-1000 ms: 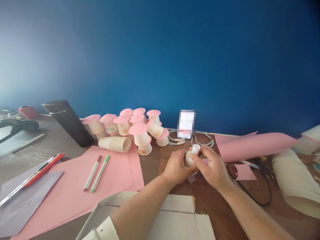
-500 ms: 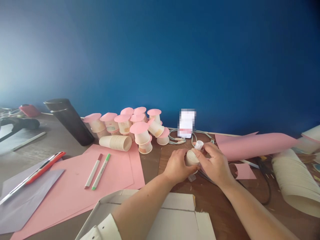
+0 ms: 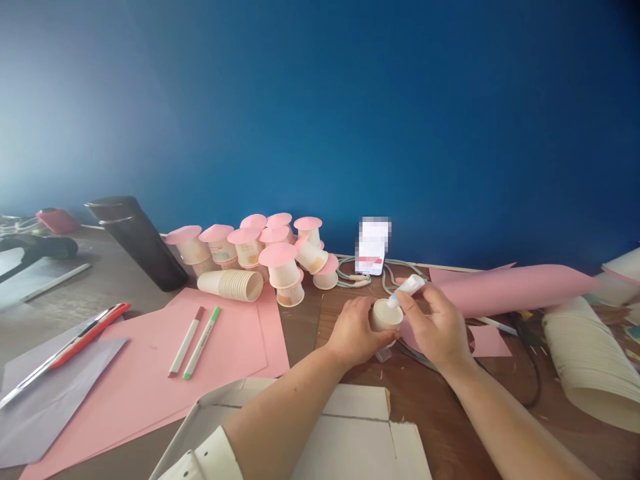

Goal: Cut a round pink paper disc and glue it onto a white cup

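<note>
My left hand [image 3: 353, 332] is wrapped round a small white paper cup [image 3: 386, 316], its round pale end turned up. My right hand [image 3: 437, 327] pinches a white glue tube [image 3: 411, 287] between thumb and fingers. The tube leans, its narrow tip at the cup's upturned end; whether it presses on it I cannot tell. Under the right hand part of a pink paper piece shows. Beyond my left hand stand several paper cups with pink paper discs [image 3: 279, 256] on top.
A nested stack of cups [image 3: 230, 285] lies left, behind pink sheets [image 3: 220, 347] bearing two markers [image 3: 201, 343]. A red utility knife [image 3: 90, 337] and black flask [image 3: 140, 243] are farther left. A phone [image 3: 371, 247] leans on the wall. Right are rolled pink paper [image 3: 515, 290] and large stacked cups [image 3: 593, 363].
My right hand has tipped the glue tube from nearly upright to slanting, bringing its tip over the cup's end. The hand shifted slightly right. My left hand keeps its hold.
</note>
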`<control>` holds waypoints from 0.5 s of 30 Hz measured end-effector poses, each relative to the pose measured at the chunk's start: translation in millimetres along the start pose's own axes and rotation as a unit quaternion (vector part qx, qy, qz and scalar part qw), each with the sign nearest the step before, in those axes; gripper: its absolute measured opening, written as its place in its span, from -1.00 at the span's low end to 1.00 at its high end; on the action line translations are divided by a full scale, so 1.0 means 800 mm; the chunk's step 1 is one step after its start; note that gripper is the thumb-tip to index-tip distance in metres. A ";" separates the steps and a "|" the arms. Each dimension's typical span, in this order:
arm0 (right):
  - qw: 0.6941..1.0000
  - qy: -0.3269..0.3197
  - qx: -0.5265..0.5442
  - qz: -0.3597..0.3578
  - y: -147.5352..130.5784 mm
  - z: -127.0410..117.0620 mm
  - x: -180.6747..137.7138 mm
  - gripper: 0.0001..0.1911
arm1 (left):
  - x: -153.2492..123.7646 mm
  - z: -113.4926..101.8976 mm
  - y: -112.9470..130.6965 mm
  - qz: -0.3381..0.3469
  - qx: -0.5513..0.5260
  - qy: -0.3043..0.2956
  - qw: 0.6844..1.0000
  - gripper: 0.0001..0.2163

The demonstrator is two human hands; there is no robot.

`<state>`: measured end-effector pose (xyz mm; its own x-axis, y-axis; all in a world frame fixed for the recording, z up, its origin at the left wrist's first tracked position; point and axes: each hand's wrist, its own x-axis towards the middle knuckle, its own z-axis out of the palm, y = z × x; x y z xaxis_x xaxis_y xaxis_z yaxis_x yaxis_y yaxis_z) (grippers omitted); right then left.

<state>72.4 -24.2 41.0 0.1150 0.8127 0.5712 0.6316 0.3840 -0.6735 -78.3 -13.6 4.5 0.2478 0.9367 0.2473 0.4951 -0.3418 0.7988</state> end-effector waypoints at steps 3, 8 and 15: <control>0.998 0.031 0.014 0.046 0.000 -0.007 0.003 -0.65 | 0.000 -0.001 0.001 -0.002 -0.001 -0.003 1.000 -0.51; 0.999 0.012 -0.016 0.050 0.005 -0.005 0.007 -0.63 | 0.001 0.000 -0.002 0.015 -0.001 -0.005 1.000 -0.52; 1.000 -0.009 -0.030 0.002 0.009 0.002 0.005 -0.69 | 0.002 0.002 -0.004 0.019 -0.002 -0.008 1.000 -0.51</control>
<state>76.2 -16.8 37.5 0.1049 0.8223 0.5594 0.6754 0.3539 -0.6469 -78.0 -10.8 1.5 0.2798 0.9215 0.2693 0.4823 -0.3774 0.7905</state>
